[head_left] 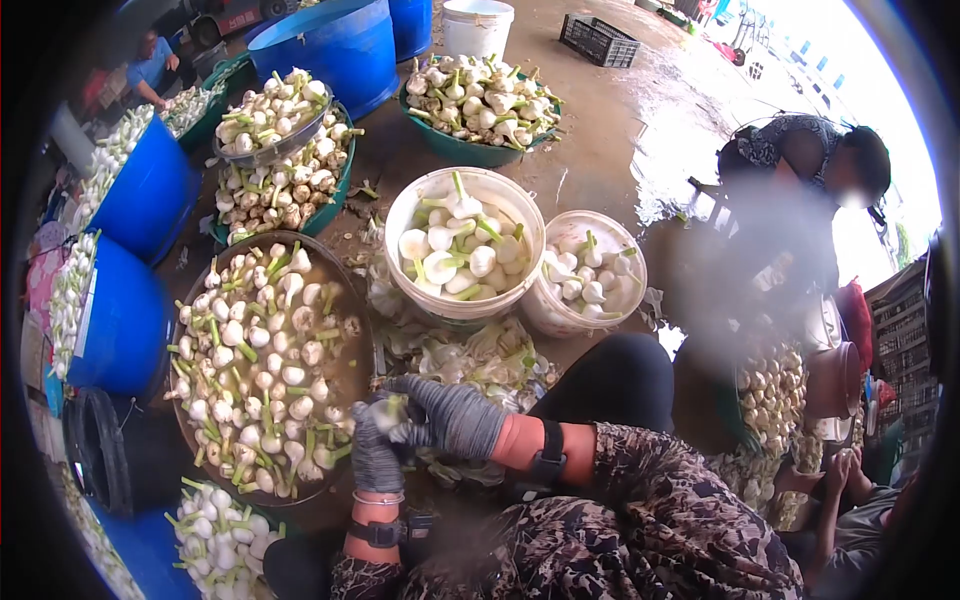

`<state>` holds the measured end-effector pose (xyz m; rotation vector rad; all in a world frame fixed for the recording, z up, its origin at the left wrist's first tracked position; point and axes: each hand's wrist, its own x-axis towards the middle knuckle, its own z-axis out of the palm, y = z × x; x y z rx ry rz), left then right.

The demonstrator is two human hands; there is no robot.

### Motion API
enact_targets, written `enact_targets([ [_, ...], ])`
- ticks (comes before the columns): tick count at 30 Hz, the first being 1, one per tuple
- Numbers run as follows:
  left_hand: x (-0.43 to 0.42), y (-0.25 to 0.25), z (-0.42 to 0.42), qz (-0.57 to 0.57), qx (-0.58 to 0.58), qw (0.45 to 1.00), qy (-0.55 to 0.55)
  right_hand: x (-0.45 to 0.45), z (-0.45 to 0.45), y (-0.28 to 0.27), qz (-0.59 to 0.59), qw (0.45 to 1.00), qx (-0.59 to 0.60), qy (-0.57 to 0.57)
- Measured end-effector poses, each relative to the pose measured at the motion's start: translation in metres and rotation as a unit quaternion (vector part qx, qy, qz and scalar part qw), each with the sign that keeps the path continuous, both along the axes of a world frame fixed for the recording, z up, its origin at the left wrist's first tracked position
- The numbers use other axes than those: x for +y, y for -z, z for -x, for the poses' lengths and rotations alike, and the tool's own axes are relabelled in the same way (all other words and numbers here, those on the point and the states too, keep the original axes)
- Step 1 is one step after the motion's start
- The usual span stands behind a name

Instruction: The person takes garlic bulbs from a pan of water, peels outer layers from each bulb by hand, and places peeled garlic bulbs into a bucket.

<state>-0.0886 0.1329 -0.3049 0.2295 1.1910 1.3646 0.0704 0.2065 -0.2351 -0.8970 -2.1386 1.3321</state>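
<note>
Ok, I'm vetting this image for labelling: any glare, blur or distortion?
Head view: grey haze veils the bent person at right; glare bleaches ground toward upper right; fisheye curvature, black corners; the pale piece between the gloved hands looks blurred.

No word, number or brand can be read with certainty. Far ahead of the grip of the left hand (378, 452) and the right hand (452, 415), and off to its left, a short row of pale characters stands on the red body of a machine (238, 20), up near the top edge of the view and beyond the large blue tub (345, 65). The characters are light against the red, but too small and blurred at that distance from the grip to make out.
</note>
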Motion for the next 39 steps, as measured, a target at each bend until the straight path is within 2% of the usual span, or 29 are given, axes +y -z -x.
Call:
enact_targets([
  [1,-0.01,0.041,0.005,-0.007,0.019,0.998,0.058,0.002,0.0,0.006,-0.011,1.0,-0.003,0.005],
  [2,-0.005,0.022,-0.018,-0.05,-0.028,0.997,0.043,0.004,-0.001,0.011,-0.021,1.0,-0.003,0.002],
  [3,-0.003,0.001,-0.03,-0.033,-0.104,0.993,0.046,0.007,-0.004,0.0,-0.085,0.995,-0.03,0.039],
  [4,-0.01,-0.008,-0.021,-0.002,0.215,0.956,0.201,0.014,-0.013,-0.01,-0.148,0.985,-0.053,0.074],
  [5,-0.011,-0.014,-0.025,-0.032,0.124,0.979,0.156,0.03,-0.027,-0.007,-0.245,0.959,-0.057,0.129],
  [6,-0.012,-0.02,-0.029,-0.062,0.029,0.991,0.112,0.042,-0.042,-0.016,-0.235,0.943,-0.094,0.216],
  [7,-0.014,-0.02,-0.026,-0.039,0.026,0.993,0.107,0.064,-0.065,-0.01,-0.151,0.945,-0.104,0.272],
  [9,-0.018,-0.018,-0.022,-0.036,0.015,0.996,0.084,0.103,-0.109,-0.01,-0.203,0.898,-0.2,0.335],
  [11,-0.018,-0.032,-0.023,-0.049,-0.007,0.999,0.015,0.109,-0.095,-0.025,-0.22,0.877,-0.232,0.358],
  [13,-0.022,-0.029,-0.017,-0.074,0.028,0.997,-0.008,0.097,-0.052,-0.029,-0.267,0.919,-0.163,0.241],
  [14,-0.023,-0.027,-0.013,-0.101,0.065,0.993,-0.023,0.073,-0.009,-0.05,-0.212,0.944,-0.179,0.181],
  [16,-0.024,-0.02,-0.006,-0.111,0.1,0.987,-0.054,0.071,0.044,-0.006,-0.169,0.971,-0.169,0.001],
  [18,-0.024,-0.02,0.002,-0.122,0.214,0.959,-0.136,0.065,0.099,0.037,-0.152,0.953,-0.23,-0.124],
  [19,-0.027,-0.036,0.006,-0.105,0.096,0.979,-0.146,0.063,0.122,0.063,-0.097,0.96,-0.204,-0.163],
  [21,-0.033,-0.032,0.015,-0.113,0.093,0.978,-0.15,0.063,0.167,0.109,-0.024,0.962,-0.209,-0.173],
  [22,-0.036,-0.029,0.019,-0.119,0.087,0.978,-0.15,0.061,0.185,0.125,-0.027,0.962,-0.206,-0.176],
  [24,-0.039,-0.025,0.024,-0.125,0.068,0.975,-0.169,0.055,0.216,0.154,0.073,0.965,-0.247,-0.051],
  [25,-0.04,-0.024,0.027,-0.127,0.062,0.974,-0.179,0.055,0.227,0.186,0.127,0.962,-0.242,-0.032],
  [27,-0.041,-0.023,0.03,-0.111,0.062,0.973,-0.192,0.051,0.235,0.196,0.101,0.957,-0.266,-0.06],
  [30,-0.04,-0.025,0.035,-0.12,0.054,0.97,-0.203,0.049,0.235,0.183,0.078,0.95,-0.292,-0.079],
  [31,-0.039,-0.024,0.036,-0.119,0.052,0.971,-0.203,0.054,0.233,0.189,0.064,0.959,-0.261,-0.086],
  [33,-0.036,-0.021,0.039,-0.071,0.099,0.961,-0.249,0.052,0.212,0.16,0.022,0.979,-0.19,-0.075],
  [34,-0.033,-0.022,0.039,-0.072,0.095,0.962,-0.246,0.05,0.195,0.132,0.021,0.978,-0.193,-0.07],
  [36,-0.027,-0.023,0.038,-0.077,0.17,0.939,-0.287,0.049,0.162,0.097,0.085,0.992,-0.089,-0.039],
  [38,-0.024,-0.024,0.038,-0.054,0.189,0.954,-0.227,0.044,0.136,0.091,0.084,0.995,-0.061,-0.017],
  [39,-0.022,-0.025,0.036,-0.047,0.341,0.927,-0.149,0.041,0.119,0.086,0.175,0.981,-0.081,-0.017],
])
